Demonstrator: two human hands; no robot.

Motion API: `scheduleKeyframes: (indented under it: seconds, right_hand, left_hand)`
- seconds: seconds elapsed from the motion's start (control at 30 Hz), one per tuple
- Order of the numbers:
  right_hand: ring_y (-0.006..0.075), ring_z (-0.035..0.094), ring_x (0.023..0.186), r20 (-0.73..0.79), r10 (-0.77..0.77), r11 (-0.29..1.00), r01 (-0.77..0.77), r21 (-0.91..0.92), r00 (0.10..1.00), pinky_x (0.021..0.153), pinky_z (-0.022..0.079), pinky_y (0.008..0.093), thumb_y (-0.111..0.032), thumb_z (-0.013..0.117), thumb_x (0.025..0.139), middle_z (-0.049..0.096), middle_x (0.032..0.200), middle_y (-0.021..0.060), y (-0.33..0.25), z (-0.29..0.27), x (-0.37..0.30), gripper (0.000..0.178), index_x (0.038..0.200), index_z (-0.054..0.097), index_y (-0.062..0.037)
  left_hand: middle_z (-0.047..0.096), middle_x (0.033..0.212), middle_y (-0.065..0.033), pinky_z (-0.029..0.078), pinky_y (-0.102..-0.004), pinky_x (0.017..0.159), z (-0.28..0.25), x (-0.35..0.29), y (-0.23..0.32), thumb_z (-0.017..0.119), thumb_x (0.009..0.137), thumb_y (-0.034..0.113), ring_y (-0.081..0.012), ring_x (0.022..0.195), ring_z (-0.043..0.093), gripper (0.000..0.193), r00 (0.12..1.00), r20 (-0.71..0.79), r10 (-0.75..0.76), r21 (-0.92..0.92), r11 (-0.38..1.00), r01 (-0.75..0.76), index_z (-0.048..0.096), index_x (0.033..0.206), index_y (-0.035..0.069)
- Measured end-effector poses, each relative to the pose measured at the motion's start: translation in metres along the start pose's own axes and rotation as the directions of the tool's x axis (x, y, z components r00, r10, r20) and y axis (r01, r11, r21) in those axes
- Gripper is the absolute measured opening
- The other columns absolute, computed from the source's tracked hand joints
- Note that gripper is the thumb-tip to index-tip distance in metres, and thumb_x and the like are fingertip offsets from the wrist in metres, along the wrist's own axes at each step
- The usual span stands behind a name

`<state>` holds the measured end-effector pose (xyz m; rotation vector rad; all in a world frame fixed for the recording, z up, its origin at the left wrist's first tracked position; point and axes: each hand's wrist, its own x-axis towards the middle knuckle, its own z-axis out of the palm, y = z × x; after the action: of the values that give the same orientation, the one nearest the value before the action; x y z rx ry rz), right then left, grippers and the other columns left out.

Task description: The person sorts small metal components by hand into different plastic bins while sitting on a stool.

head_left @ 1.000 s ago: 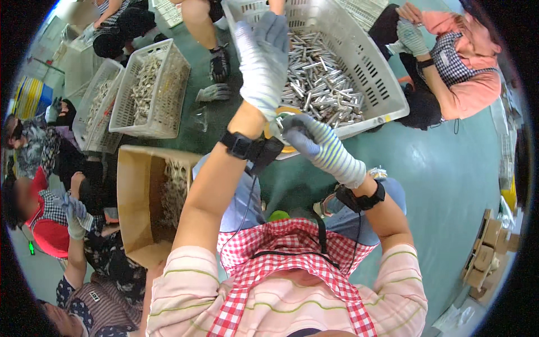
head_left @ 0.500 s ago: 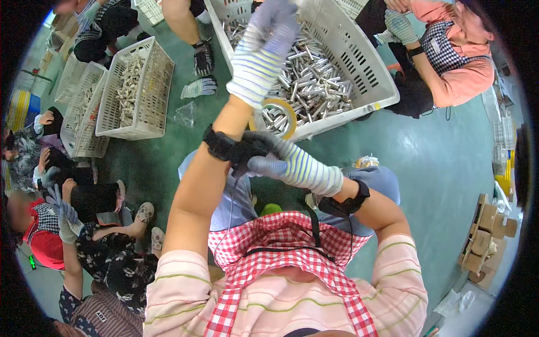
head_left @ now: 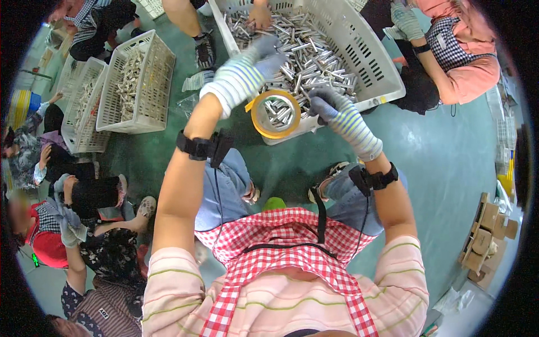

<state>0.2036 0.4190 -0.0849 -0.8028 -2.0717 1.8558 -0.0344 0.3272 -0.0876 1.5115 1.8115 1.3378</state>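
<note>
Grip at the right hand (head_left: pixel 339 116) is narrow, its gloved fingers curled at the near rim of the white crate (head_left: pixel 365 59); whether a tube sits between them I cannot tell. Half a second ago that hand was at the left wrist strap (head_left: pixel 193 146); now it is clear of it, which suggests the strap has been dealt with and both hands are free for the crate. Just left of it, the yellow tape roll (head_left: pixel 278 135) lies on the crate's near corner, with metal tubes (head_left: pixel 331 64) showing through its ring; the left forearm partly covered it before, and now it shows nearly whole. The left hand (head_left: pixel 241 72) has come down and leftward over the tubes, its fingers blurred and partly bent, so I cannot tell if it holds anything. Farther on, another person's bare hand (head_left: pixel 260 16), largely hidden a moment ago, is in view among the tubes. Beyond to the left, a second white crate (head_left: pixel 154 84) of pale pieces (head_left: pixel 132 78) stands on the green floor (head_left: pixel 443 157).
</note>
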Motion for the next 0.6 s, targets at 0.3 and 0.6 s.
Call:
scheduleKeyframes:
  seconds: [0.3,0.6]
  right_hand:
    - [0.0088,0.054,0.07,0.072,-0.175,0.945,0.188,-0.268,0.982,0.059,0.043,0.0219,-0.025,0.05,0.091,0.061,0.085,0.005,0.006,0.007,-0.009,0.03,0.109,0.057,-0.0028]
    - [0.0064,0.05,0.06,0.09,0.037,0.998,-0.033,-0.045,0.995,0.056,0.042,0.0203,-0.026,0.051,0.09,0.058,0.083,0.001,0.016,0.014,-0.007,0.029,0.111,0.054,-0.0053]
  left_hand:
    - [0.067,0.087,-0.0131,0.049,-0.0414,0.074,0.044,-0.024,0.011,0.057,0.074,0.026,-0.0306,0.083,0.064,0.026,0.92,0.375,-0.116,0.693,0.695,-0.194,0.068,0.091,0.009]
    - [0.069,0.085,-0.0062,0.046,-0.0386,0.079,0.032,-0.016,0.015,0.061,0.074,0.019,-0.0249,0.083,0.065,0.016,0.902,0.342,-0.263,0.842,0.511,-0.17,0.07,0.085,0.013]
